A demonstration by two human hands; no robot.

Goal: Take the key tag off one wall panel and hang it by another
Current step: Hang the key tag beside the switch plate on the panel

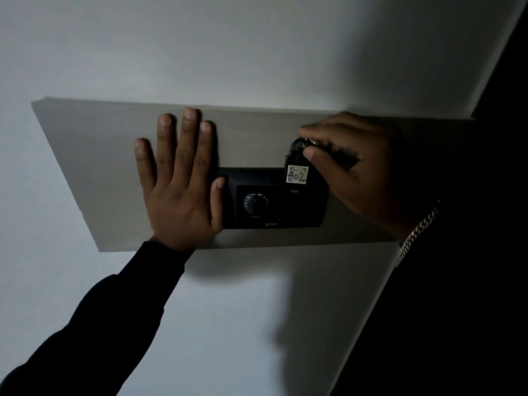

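On a dim white wall, the grey rectangular backing board (114, 155) bears the flat, spread left hand (178, 178); the right hand (351, 167) pinches the black plastic key tag (297, 164) labelled 402 above the black switch panel (271, 201).

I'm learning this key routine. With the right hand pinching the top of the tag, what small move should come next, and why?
Probably lift the key tag up and away from the black panel. The right hand already pinches its top, its lower end overlaps the panel's upper edge, and the left hand lies flat on the backing board.
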